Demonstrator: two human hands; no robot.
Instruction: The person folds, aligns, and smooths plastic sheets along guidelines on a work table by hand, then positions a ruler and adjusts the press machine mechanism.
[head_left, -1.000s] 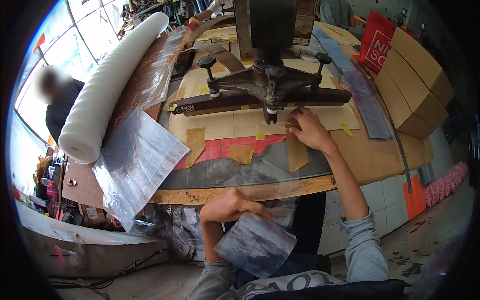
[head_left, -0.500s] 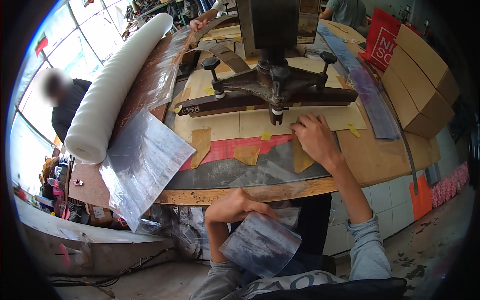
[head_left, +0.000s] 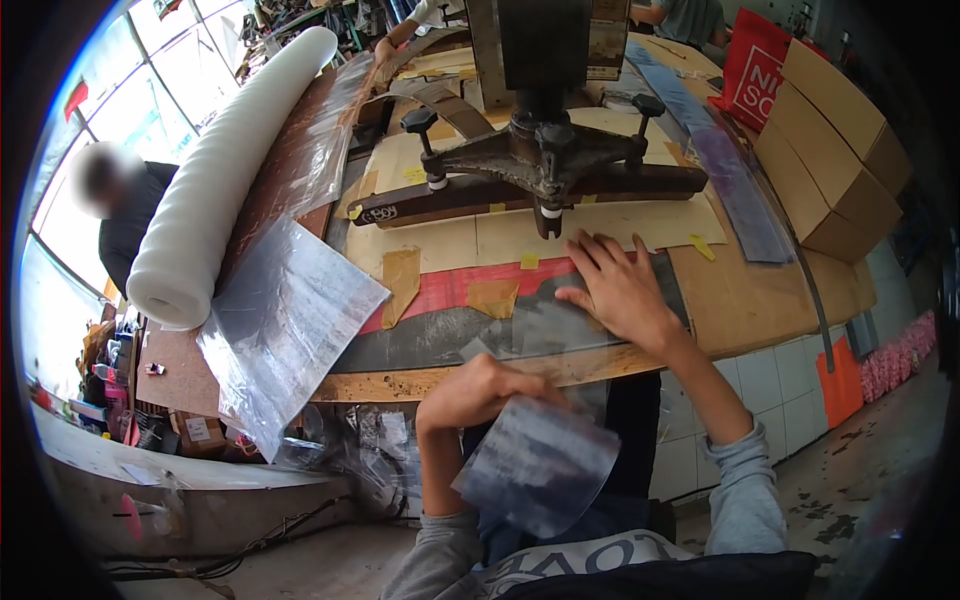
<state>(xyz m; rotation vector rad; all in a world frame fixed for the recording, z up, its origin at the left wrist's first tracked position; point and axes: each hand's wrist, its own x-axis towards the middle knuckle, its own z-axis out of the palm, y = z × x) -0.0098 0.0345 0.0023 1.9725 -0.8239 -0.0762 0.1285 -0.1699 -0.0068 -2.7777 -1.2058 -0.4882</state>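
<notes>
In front of the machine [head_left: 550, 150], the right hand [head_left: 625, 295] reaches over the tabletop [head_left: 370, 386], palm down. Its fingers are spread wide with nothing visibly gripped, the tips at the near edge of the pale board [head_left: 420, 240] under the machine; whether they press down, I cannot tell. The left hand [head_left: 490, 388] is farther out in front of the machine, at the tabletop's front edge, its fingers curled closed on a small clear sheet [head_left: 540, 470] that hangs below it. Whether that is one layer or several is too blurred to tell.

Also in front of the machine are a red strip [head_left: 440, 290] and two pieces of brown tape [head_left: 400, 285]. A large clear sheet [head_left: 295, 320] and a white roll [head_left: 225, 190] lie left of the machine. Right of it are a bluish plastic strip [head_left: 740, 195], a cardboard box [head_left: 815, 190] and a red bag [head_left: 755, 80].
</notes>
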